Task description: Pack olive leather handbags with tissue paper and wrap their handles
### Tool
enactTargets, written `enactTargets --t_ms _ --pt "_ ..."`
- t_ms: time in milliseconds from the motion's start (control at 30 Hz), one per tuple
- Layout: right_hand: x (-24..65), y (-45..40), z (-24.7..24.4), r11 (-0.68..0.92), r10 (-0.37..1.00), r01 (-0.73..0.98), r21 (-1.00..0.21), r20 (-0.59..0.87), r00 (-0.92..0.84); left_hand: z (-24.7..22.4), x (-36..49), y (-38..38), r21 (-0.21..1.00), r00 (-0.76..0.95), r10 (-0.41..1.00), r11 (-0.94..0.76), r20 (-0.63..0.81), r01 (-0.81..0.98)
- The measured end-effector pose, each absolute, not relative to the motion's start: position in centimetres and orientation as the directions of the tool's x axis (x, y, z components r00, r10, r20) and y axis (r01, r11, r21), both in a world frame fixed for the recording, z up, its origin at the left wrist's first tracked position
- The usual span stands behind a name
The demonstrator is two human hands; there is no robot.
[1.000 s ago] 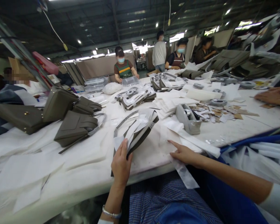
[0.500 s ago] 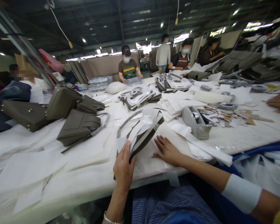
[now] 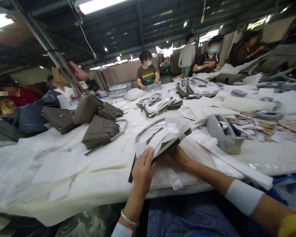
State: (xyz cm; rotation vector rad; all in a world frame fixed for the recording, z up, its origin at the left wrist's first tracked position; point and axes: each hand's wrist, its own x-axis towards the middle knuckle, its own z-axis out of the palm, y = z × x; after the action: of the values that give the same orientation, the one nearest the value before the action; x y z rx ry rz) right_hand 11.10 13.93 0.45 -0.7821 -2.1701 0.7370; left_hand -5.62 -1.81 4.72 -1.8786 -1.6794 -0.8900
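A dark grey-brown handbag lies tilted in front of me, with white paper over it and a wrapped handle loop on its far side. My left hand grips the near left end of the bag, its fingers over the white paper and the thumb along the dark edge. Low at the bag's right side is my right hand; the bag covers its fingers. White sheets lie under and beside that hand. A strip of clear tape or film hangs near the table edge.
A grey tape dispenser stands to the right, before scattered paper scraps. Several finished-looking handbags sit at the left. More wrapped bags lie farther back. Co-workers are across the table.
My right hand has moved from lying flat on the sheets to under the bag's right side. The bag is tilted more, my left hand still on it. The view has turned left.
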Motion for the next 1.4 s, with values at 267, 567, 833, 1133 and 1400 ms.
enactTargets --t_ms 267,567,833,1133,1400 --pt "21.3 8.6 7.5 0.781 0.529 0.202 -0.590 0.455 -0.716 2.7 -1.7 -1.7 -0.068 0.209 0.658 -0.234 0.724 0.970" --pt "10.7 18.6 7.8 0.723 0.660 0.579 -0.377 0.129 -0.740 0.0 -0.2 -2.3 -0.145 0.297 0.628 -0.282 0.720 0.948" --pt "2.8 24.4 3.6 0.610 0.789 0.761 -0.219 0.077 -0.610 -0.8 0.1 -2.5 -0.119 0.244 0.621 -0.235 0.745 0.965" --pt "3.0 25.6 4.1 0.752 0.657 0.615 -0.237 0.194 -0.729 -1.1 0.2 -2.1 -0.074 0.202 0.610 -0.229 0.766 0.971" --pt "5.4 22.8 9.5 0.841 0.523 0.401 -0.364 0.356 -0.774 -1.0 0.3 -2.4 -0.044 0.185 0.700 -0.214 0.689 0.976"
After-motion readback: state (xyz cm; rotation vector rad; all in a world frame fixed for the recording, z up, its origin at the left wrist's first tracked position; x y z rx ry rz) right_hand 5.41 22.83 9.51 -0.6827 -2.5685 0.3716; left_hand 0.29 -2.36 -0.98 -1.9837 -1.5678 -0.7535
